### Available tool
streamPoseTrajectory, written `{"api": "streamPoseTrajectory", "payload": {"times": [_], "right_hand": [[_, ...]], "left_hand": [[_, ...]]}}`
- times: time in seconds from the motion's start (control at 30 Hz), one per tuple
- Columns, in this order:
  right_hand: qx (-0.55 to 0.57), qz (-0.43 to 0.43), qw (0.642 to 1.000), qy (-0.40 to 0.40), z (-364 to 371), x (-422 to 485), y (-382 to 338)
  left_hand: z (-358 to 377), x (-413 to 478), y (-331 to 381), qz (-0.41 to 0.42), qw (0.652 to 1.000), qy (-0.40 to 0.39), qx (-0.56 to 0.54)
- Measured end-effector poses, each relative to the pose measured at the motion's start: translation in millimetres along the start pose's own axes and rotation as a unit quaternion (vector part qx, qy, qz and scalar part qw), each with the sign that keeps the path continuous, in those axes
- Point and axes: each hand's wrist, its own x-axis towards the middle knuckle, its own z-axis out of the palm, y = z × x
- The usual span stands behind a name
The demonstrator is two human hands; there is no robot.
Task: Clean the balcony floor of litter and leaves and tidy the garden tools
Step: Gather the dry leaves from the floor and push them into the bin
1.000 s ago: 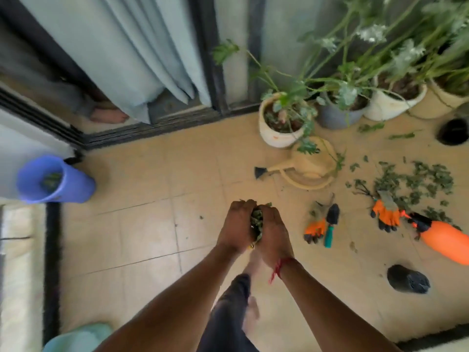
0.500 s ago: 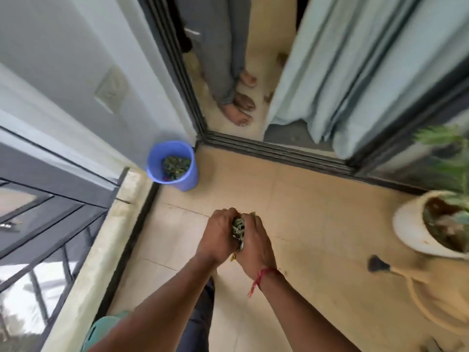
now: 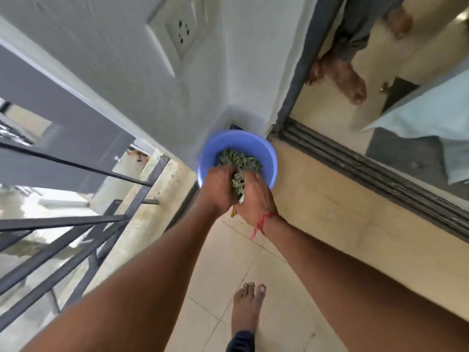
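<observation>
Here the left hand (image 3: 217,191) and right hand (image 3: 256,199) are cupped palm to palm. Their fingers curl round a wad of leaves (image 3: 238,184) squeezed between them, likely so that no scraps slip out. They hang just over the near rim of the blue bucket (image 3: 269,158). The bucket stands in the far corner where the white wall (image 3: 127,59) meets the door track (image 3: 380,179), probably to stay clear of the walking path. A green heap (image 3: 234,157) lies inside it. The load looks ready to drop, so the hands need only part. A red thread (image 3: 261,224) circles the right wrist. A dark railing (image 3: 76,224) runs on the left, and nearer a bare foot (image 3: 247,308) stands on the tiled floor (image 3: 317,212).
</observation>
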Motion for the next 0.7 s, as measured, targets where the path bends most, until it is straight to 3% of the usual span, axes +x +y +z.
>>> {"api": "streamPoseTrajectory", "payload": {"times": [0.27, 0.47, 0.6, 0.7], "right_hand": [[-0.084, 0.004, 0.996, -0.038, 41.5, 79.4, 45.1], [-0.121, 0.002, 0.992, -0.023, 29.2, 63.4, 50.9], [-0.047, 0.038, 0.998, 0.017, 5.7, 17.9, 48.6], [0.004, 0.085, 0.995, 0.052, -7.0, -31.7, 56.1]], "left_hand": [[62.5, 60.4, -66.0, -0.126, 0.984, -0.107, 0.068], [54.6, 44.6, -62.7, -0.185, 0.976, -0.05, 0.102], [45.6, 13.3, -37.3, -0.164, 0.983, -0.021, 0.077], [48.4, -24.2, -6.0, -0.125, 0.987, -0.092, 0.046]]}}
